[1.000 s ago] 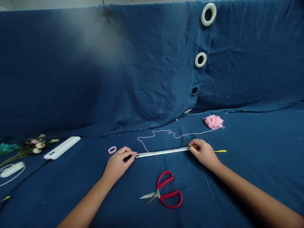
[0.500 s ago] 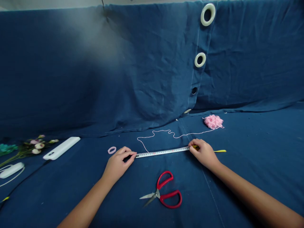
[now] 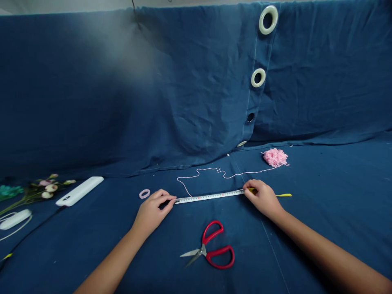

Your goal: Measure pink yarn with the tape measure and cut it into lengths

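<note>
A white measuring tape (image 3: 210, 197) lies stretched between my two hands on the blue cloth. My left hand (image 3: 155, 210) pinches its left end. My right hand (image 3: 262, 197) is closed on the other end, around a yellow part that mostly hides under the fingers; a yellow strap (image 3: 283, 195) sticks out to the right. Pink yarn (image 3: 232, 176) runs in a wavy line from a pink yarn bundle (image 3: 275, 157) down to the tape. Red-handled scissors (image 3: 210, 247) lie below the tape with their blades apart.
A pale pink ring (image 3: 144, 193) lies beside my left hand. At the left are a white device (image 3: 80, 191), artificial flowers (image 3: 50, 188), a smaller white object (image 3: 15, 219) and a black cable (image 3: 33, 229). Blue fabric with rings (image 3: 258, 77) hangs behind.
</note>
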`<state>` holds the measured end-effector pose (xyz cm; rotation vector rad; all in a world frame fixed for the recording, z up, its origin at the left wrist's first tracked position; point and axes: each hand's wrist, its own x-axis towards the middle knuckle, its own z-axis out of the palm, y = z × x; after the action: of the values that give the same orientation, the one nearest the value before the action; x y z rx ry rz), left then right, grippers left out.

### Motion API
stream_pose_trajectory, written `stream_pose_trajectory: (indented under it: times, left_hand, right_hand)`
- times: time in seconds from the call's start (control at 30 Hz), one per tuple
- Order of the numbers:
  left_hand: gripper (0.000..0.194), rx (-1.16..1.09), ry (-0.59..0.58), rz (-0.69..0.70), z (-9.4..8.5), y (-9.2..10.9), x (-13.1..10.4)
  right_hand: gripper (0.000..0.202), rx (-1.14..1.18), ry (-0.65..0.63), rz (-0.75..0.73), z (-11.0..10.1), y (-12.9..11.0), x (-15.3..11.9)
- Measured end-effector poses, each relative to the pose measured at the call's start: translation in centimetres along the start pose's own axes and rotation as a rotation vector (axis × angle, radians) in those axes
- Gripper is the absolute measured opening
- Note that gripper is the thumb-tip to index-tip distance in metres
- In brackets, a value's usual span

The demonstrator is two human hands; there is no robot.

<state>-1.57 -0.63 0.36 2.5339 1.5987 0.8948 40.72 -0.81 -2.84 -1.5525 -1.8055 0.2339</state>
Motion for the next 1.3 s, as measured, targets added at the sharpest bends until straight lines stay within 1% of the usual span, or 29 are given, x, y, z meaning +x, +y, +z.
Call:
stream_pose_trajectory:
  times: [0.63, 0.97, 1.3]
  left_hand:
    - [0.021, -0.010, -0.001, 0.003, 0.09, -0.22, -0.13]
    - [0.021, -0.024, -0.003, -0.007, -0.11, 0.09, -0.07]
    - [0.023, -0.035, -0.020, -0.003, 0.10, -0.19, -0.17]
  right_hand:
    - [0.013, -0.001, 0.005, -0.007, -0.05, -0.08, -0.05]
    - [0.014, -0.005, -0.003, 0.000, -0.09, -0.07, 0.01]
    - [0.013, -0.005, -0.003, 0.003, -0.10, -0.10, -0.05]
